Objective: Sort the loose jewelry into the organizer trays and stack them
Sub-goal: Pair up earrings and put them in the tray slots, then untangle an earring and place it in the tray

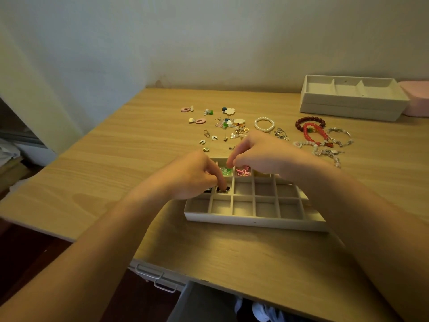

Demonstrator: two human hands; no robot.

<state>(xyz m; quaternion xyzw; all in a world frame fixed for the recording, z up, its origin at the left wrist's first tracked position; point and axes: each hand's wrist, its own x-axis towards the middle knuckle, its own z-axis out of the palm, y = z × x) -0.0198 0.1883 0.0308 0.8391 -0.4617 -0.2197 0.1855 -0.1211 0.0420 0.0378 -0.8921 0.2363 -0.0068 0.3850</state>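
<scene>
A person's left hand (192, 175) pinches a dark earring (222, 188) inside a tray (255, 223) compartment, best released low within its walls; the right hand (255, 152) curls above the back row, hold unclear; loose jewelry (222, 126) lies beyond.

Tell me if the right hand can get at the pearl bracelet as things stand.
Probably yes. The pearl bracelet lies uncovered on the table just beyond the right hand, with nothing between them. The hand's fingers are curled over the tray, so it may need to let go first.
</scene>
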